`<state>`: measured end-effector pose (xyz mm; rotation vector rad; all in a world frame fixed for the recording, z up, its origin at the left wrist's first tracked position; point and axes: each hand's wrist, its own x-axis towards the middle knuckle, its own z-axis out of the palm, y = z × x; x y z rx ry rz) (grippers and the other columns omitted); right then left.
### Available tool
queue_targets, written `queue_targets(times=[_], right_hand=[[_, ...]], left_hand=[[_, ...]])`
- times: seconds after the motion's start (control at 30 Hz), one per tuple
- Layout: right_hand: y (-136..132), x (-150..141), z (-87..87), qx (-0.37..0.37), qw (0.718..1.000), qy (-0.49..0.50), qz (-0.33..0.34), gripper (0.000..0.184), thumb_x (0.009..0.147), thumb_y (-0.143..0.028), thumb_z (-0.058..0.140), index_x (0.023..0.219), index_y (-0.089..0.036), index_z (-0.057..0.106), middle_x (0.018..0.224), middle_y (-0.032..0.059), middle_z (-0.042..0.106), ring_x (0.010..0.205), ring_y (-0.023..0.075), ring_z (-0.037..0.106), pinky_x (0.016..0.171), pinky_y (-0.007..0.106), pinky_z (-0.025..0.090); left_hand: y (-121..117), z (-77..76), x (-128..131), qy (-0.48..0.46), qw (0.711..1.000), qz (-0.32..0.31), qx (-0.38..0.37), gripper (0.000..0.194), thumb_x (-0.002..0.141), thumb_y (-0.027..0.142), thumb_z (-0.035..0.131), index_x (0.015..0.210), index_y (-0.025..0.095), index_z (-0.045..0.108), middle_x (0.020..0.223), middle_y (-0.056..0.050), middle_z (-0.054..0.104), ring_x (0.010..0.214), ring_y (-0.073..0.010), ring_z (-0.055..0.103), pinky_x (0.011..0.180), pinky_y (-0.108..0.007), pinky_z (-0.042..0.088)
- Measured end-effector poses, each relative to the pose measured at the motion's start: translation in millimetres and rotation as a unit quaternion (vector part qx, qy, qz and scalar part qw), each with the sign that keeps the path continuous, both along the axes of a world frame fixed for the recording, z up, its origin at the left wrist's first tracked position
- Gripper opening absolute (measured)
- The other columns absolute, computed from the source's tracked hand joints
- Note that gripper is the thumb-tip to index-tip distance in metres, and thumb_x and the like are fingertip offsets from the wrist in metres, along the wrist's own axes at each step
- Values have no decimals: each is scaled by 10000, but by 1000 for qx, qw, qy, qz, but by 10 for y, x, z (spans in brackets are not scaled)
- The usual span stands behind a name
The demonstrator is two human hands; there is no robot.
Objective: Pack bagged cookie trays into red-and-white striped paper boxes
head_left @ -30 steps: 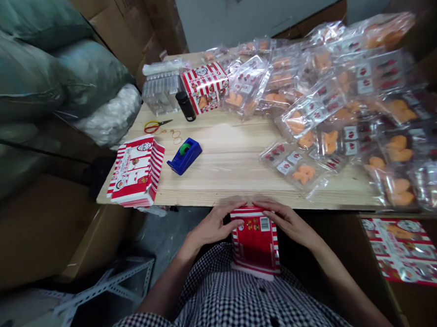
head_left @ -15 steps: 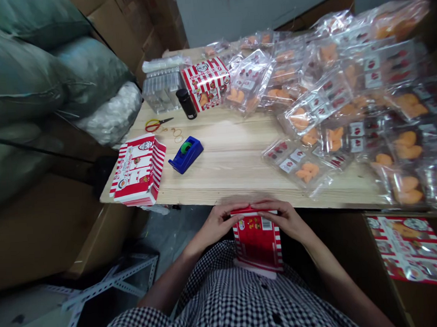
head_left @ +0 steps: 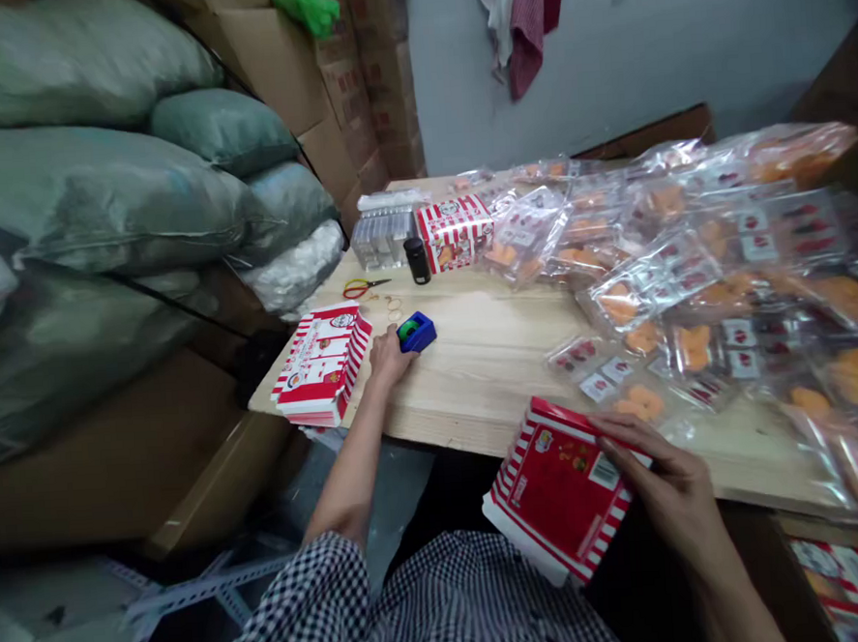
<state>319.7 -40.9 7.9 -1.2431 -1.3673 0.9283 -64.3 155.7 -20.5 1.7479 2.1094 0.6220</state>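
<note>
My right hand (head_left: 660, 467) grips a red carton (head_left: 566, 487) with white stripes by its upper right side, in front of the table edge. The carton tilts, and a pale flap sticks out at its lower end. My left hand (head_left: 391, 357) reaches over the table to the near left end of a blue tape dispenser (head_left: 419, 335), which holds a green roll. Its fingers are drawn together there; whether they pinch tape is too small to tell. Left of this hand lies a stack of flat striped cartons (head_left: 319, 362).
Scissors (head_left: 358, 288), rubber bands (head_left: 394, 309), a black bottle (head_left: 417, 261), a standing striped carton (head_left: 457, 232) and clear plastic cases (head_left: 384, 238) stand or lie farther back. Many clear bags (head_left: 651, 278) with orange pieces cover the table's right side. Large sacks (head_left: 124, 214) are piled at left.
My left hand has let go of the red carton and moved forward left to the tape dispenser. The carton, now in my right hand alone, has tilted. The camera view has risen.
</note>
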Motion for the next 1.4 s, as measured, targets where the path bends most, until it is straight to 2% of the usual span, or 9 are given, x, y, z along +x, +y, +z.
queue_targets(times=[0.1, 0.2, 0.27, 0.37, 0.53, 0.77, 1.07, 1.27, 1.4], right_hand=[[-16, -51, -65, -2, 999, 17, -38, 210, 878, -320, 715, 1078, -324, 779, 1177, 32, 713, 1154, 248, 630, 1020, 384, 490], [38, -98, -63, -9, 996, 39, -85, 226, 846, -336, 748, 1069, -326, 782, 1155, 29, 728, 1160, 251, 630, 1057, 405, 472], [100, -109, -54, -32, 994, 53, -93, 241, 822, -359, 769, 1058, -314, 789, 1161, 37, 731, 1174, 268, 626, 1061, 418, 473], [182, -120, -92, -97, 989, 87, -74, 274, 791, -402, 790, 1043, -294, 797, 1195, 55, 728, 1158, 297, 644, 988, 418, 527], [200, -196, -232, -153, 981, 117, -28, 334, 762, -451, 806, 1037, -260, 802, 1219, 90, 722, 1131, 330, 663, 875, 407, 579], [81, -238, -200, -147, 981, 123, -21, 292, 786, -437, 794, 1033, -282, 804, 1218, 73, 724, 1048, 291, 696, 860, 379, 575], [114, -286, -211, -147, 979, 132, -42, 324, 770, -428, 802, 1046, -258, 799, 1212, 85, 724, 1093, 309, 677, 880, 405, 575], [145, -351, -17, -110, 980, 120, -118, 324, 762, -391, 818, 1051, -248, 791, 1194, 73, 732, 1152, 297, 650, 999, 446, 519], [146, -437, 253, -30, 973, 91, -209, 303, 780, -369, 806, 1041, -215, 788, 1119, 78, 754, 1118, 298, 667, 1014, 477, 504]], left_hand=[[11, -61, 81, -24, 999, -28, 2, 849, 667, 289, 837, 1412, 144, 459, 1233, -217, 645, 1234, -411, 540, 1018, -513, 416], [-38, -50, 133, -63, 996, -65, 17, 836, 681, 343, 828, 1417, 201, 456, 1317, -159, 610, 1262, -333, 523, 1050, -424, 400], [-33, -7, 79, -98, 992, -79, 17, 641, 756, 422, 754, 1320, 199, 547, 1323, -127, 604, 1240, -287, 533, 1034, -374, 409], [19, 50, -85, -156, 983, -89, -29, 362, 854, 479, 598, 965, 152, 703, 984, -82, 699, 939, -225, 628, 856, -322, 477], [102, 76, -236, -255, 956, -78, -121, 361, 759, 484, 671, 740, 127, 718, 582, 4, 591, 537, -123, 501, 575, -255, 418], [108, 151, -242, -396, 903, -57, -159, 398, 488, 403, 893, 698, 109, 726, 829, -106, 749, 705, -196, 656, 663, -341, 542], [-162, 33, -413, -529, 840, -52, -107, 444, 626, 407, 855, 935, 102, 762, 1158, -182, 725, 1021, -279, 690, 888, -452, 573], [-364, -207, -370, -523, 850, -39, -49, 328, 614, 371, 852, 697, 100, 689, 1342, -183, 630, 1065, -264, 671, 944, -411, 537], [-488, -277, -322, -464, 886, 3, 13, 281, 658, 366, 804, 663, 126, 657, 1222, -156, 690, 1034, -253, 660, 956, -412, 509]])
